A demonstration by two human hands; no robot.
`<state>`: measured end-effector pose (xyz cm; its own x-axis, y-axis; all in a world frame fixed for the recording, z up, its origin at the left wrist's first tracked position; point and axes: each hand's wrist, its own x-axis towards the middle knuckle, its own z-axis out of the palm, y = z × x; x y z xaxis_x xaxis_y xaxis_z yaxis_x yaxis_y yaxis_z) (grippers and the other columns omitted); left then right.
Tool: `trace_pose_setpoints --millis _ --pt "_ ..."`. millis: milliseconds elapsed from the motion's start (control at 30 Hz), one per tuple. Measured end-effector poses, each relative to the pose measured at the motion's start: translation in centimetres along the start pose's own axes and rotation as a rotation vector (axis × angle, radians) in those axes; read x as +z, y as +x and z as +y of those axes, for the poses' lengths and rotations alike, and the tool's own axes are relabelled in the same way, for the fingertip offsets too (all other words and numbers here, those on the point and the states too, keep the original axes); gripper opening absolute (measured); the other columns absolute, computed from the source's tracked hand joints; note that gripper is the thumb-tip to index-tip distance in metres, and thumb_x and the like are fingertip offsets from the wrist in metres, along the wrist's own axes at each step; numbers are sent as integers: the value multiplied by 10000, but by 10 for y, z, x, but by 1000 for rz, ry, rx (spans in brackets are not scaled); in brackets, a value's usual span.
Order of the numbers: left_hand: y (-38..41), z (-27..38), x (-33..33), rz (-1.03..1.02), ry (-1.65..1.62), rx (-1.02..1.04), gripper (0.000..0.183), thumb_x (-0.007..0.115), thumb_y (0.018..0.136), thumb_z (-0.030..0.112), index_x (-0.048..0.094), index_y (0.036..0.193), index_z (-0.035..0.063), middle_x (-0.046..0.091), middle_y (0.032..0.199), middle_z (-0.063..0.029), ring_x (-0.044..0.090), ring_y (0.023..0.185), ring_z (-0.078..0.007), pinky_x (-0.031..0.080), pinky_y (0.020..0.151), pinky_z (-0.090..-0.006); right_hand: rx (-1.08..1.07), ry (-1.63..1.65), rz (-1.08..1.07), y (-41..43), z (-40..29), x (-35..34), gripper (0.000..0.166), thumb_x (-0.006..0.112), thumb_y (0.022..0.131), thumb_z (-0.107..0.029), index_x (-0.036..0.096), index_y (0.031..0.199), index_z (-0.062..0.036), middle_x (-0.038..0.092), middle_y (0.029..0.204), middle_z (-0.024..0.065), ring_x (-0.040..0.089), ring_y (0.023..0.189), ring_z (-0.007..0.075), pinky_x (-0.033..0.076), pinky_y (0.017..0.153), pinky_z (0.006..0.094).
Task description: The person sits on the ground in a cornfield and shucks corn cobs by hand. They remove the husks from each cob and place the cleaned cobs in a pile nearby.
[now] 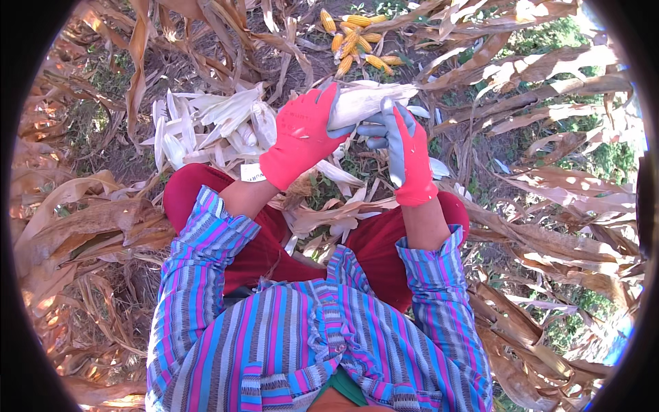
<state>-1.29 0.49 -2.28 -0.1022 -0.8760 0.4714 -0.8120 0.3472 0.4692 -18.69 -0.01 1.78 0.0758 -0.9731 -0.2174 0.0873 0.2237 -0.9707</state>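
Observation:
My left hand point(304, 135), in a red work glove with a grey coated palm, is closed around the base of a corn ear in its pale dry husk point(368, 103). The ear points to the right, its husk tip beyond my right hand. My right hand point(409, 154), gloved alike, is at the lower side of the husk with its fingers apart. Its upper fingertips overlap the husk's edge; whether they touch it is hard to tell. Husk leaves cover the kernels of this ear.
Several bare yellow corn cobs point(355, 41) lie piled on the soil ahead. Stripped pale husks point(216, 123) form a heap at the left, near my bent knee point(190, 190). Dry corn stalks and leaves point(556, 67) spread on both sides, with green weeds point(612, 170) at the right.

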Motion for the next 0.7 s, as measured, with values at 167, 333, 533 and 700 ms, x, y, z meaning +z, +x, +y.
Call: trace_pose_setpoints --millis 167,333,533,700 --pt "-3 1 -5 -61 137 42 775 805 615 318 487 1279 75 595 1044 -130 595 920 -306 479 784 -403 7 -24 24 8 12 3 359 547 938 -338 608 1018 7 670 873 98 660 716 145 502 591 235" --pt "-2 -1 -7 -165 -104 -93 769 797 634 314 477 1286 61 600 1076 -157 591 996 -330 476 852 -409 -73 -90 0 11 24 -2 317 526 951 -305 618 943 -1 674 789 106 634 660 125 470 563 227" --pt "-3 1 -8 -394 -659 -252 782 770 694 303 426 1342 33 572 1224 -152 562 1134 -240 429 970 -346 -17 174 18 15 47 -6 258 512 960 -294 575 865 -63 646 718 46 581 566 115 444 534 234" --pt "-4 7 -7 -356 -1379 -516 662 709 799 327 439 1332 42 582 1189 -88 556 1066 -158 430 931 -293 70 689 -191 13 54 2 213 488 969 -306 580 974 -114 641 845 14 584 657 116 444 547 218"
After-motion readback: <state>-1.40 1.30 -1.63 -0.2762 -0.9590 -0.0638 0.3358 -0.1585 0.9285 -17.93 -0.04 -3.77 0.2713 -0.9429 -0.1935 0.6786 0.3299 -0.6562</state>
